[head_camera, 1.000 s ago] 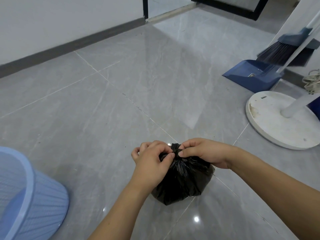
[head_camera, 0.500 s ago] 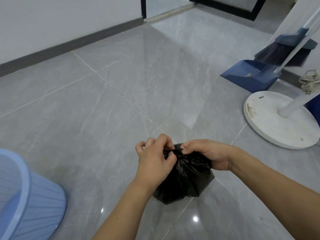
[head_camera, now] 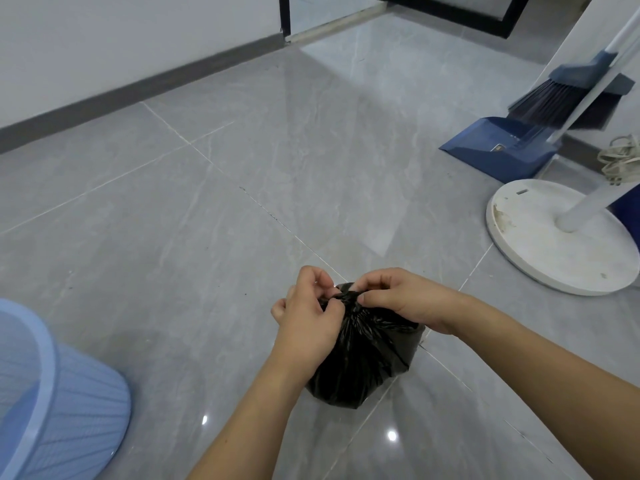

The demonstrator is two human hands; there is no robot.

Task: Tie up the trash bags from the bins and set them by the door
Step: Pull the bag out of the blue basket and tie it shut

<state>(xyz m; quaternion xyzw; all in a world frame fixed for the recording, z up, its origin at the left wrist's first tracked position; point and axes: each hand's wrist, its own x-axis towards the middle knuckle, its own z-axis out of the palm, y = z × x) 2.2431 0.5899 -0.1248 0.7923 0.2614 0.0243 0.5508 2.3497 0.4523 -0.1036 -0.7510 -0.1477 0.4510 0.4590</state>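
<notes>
A small black trash bag (head_camera: pixel 363 362) sits on the grey tiled floor just in front of me, its top gathered into a twisted knot. My left hand (head_camera: pixel 308 320) pinches the gathered plastic from the left side. My right hand (head_camera: pixel 401 299) pinches the same neck from the right, thumb and fingertips meeting at the knot. Both hands touch the bag's top; the bag's body bulges below them. A light blue ribbed bin (head_camera: pixel 52 400) lies tilted at the lower left, cut off by the frame's edge.
A blue dustpan (head_camera: pixel 498 150) and broom (head_camera: pixel 568 95) lean at the right wall. The round white base (head_camera: pixel 561 244) of a stand fan sits beside them, with a coiled cord (head_camera: pixel 620 157). A doorway with a dark frame (head_camera: pixel 450 12) lies at the far end.
My fingers have shifted on the bag's neck, working the knot: the left thumb and fingers lifted and re-pinched. The bag stays in the same spot on the floor.
</notes>
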